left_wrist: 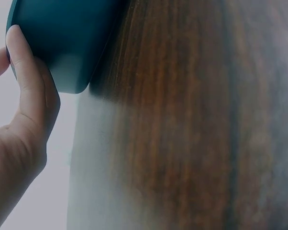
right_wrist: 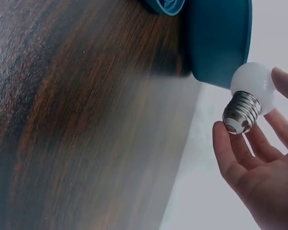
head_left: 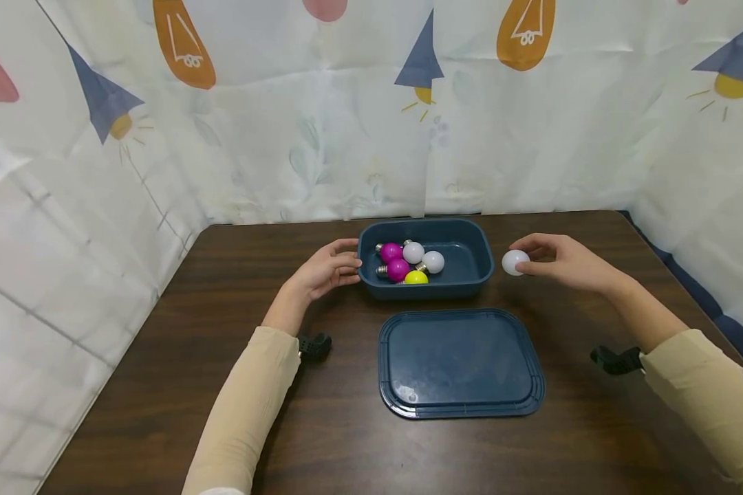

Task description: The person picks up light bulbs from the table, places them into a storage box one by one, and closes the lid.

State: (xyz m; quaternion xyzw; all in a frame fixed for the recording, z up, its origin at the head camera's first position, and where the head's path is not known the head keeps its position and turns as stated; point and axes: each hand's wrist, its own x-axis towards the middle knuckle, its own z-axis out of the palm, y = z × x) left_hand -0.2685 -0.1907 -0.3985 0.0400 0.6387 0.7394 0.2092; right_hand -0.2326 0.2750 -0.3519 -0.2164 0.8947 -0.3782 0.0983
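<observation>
A white light bulb (right_wrist: 253,86) with a silver screw base is pinched between the thumb and fingers of my right hand (head_left: 560,261), just right of the blue box (head_left: 464,290). In the right wrist view its screw base (right_wrist: 241,113) points down toward the fingertips. My left hand (head_left: 328,269) touches the box's left end with extended fingers; the left wrist view shows the fingertips at the box wall (left_wrist: 62,43). Inside the box's left half lie two magenta bulbs (head_left: 398,269), two white bulbs (head_left: 433,262) and a yellow bulb (head_left: 416,278).
A flat blue lid (head_left: 461,364) lies on the dark wood table (head_left: 347,440) in front of the box. Behind the table hangs a white patterned cloth (head_left: 359,151), which also covers the left and right sides.
</observation>
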